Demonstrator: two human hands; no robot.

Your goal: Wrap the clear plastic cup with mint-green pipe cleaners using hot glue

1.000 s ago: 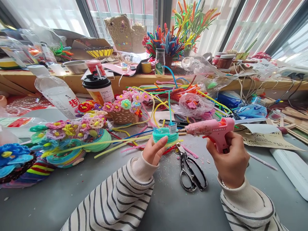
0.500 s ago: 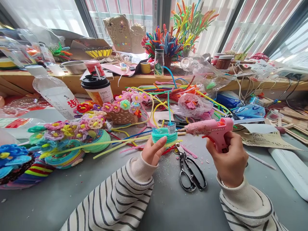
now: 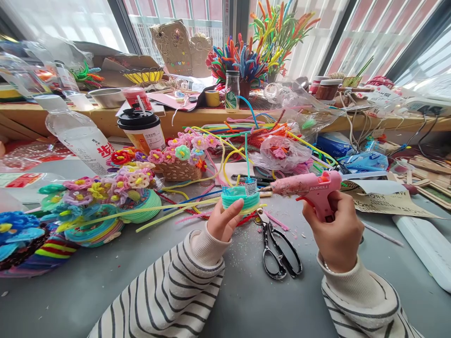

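Note:
My left hand [image 3: 225, 219] holds a small round cup [image 3: 243, 199] wrapped in turquoise and pale yellow pipe cleaner, with the thumb on its near side. A turquoise strand stands up from its rim beside a small printed label. In my right hand [image 3: 336, 232] is a pink glue gun [image 3: 306, 186], gripped by its handle. Its nozzle points left and is close to the cup's right side; whether they touch I cannot tell. Black-handled scissors [image 3: 278, 249] lie on the grey table between my hands.
Pipe-cleaner flowers [image 3: 105, 188] and a basket [image 3: 181, 170] stand at the left, near a water bottle [image 3: 79, 136] and paper cup [image 3: 141, 129]. Loose pipe cleaners [image 3: 246, 129] lie behind my hands. A white bar-shaped object [image 3: 423, 251] is at the right, below brown paper [image 3: 387, 202].

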